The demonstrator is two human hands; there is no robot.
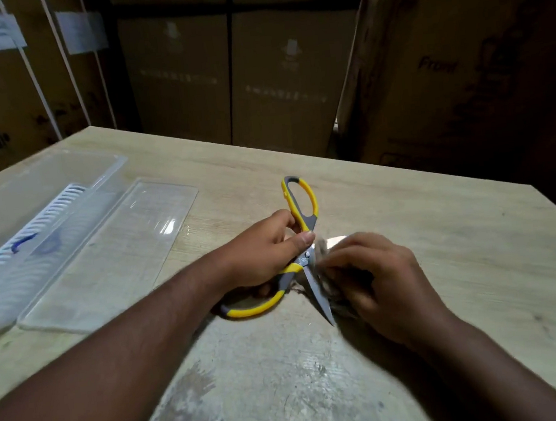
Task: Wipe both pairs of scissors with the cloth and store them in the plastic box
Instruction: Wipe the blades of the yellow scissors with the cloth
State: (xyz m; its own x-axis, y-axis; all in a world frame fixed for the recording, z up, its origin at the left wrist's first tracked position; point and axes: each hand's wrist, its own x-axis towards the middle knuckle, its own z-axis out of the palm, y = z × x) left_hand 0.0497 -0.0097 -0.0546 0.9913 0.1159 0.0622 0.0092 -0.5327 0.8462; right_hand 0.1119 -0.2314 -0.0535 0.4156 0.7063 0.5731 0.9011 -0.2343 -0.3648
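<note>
Yellow-and-grey scissors [302, 242]: spread wide open between the two hands, low over the bench [443, 227]; one handle loop points away from the person, the other lies under the left wrist, and one bare blade points back toward the person.

Left hand [263, 249]: fingers and thumb curled round the scissors near the pivot.

Right hand [372, 275]: just right of the blade, fingers bent over a crumpled cloth [339, 301] pressed against the blade.

Plastic box [30, 215]: clear, open, well left of the left hand, holding a white slotted insert [28, 233].

Clear lid [110, 258]: flat on the bench between box and left forearm.

Cardboard cartons [255, 75]: stacked beyond the bench.
</note>
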